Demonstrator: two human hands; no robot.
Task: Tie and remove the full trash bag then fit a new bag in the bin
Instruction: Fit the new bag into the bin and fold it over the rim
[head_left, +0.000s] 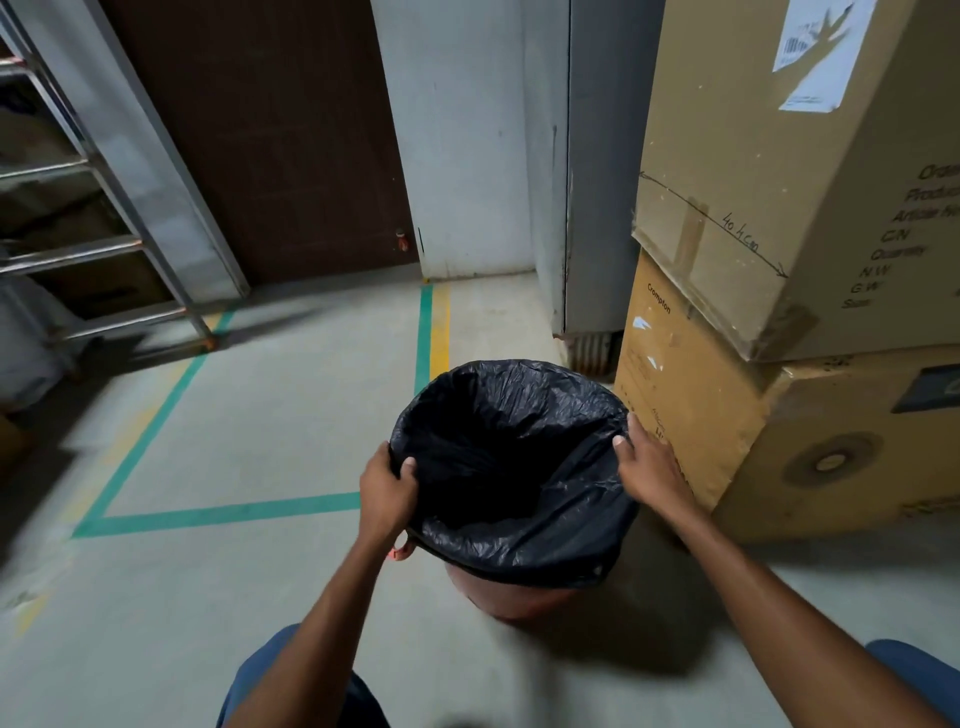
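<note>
Each grip is closed on the bag's rim: the left hand (387, 488) curls over the near-left edge with its thumb inside, and the right hand (647, 467) pinches the right edge. The black trash bag (514, 467) is thin, glossy, crinkled film, probably light, limp and slippery, so best held by its folded cuff. It lines a round reddish bin (511, 592) on the smooth concrete floor (234, 415), just beside stacked cardboard boxes (727, 415).

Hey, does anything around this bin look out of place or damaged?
The upper cardboard box sits skewed on the lower box, its crumpled bottom corner overhanging. The black bag over the bin looks intact, with the left hand and right hand gripping its rim.
</note>
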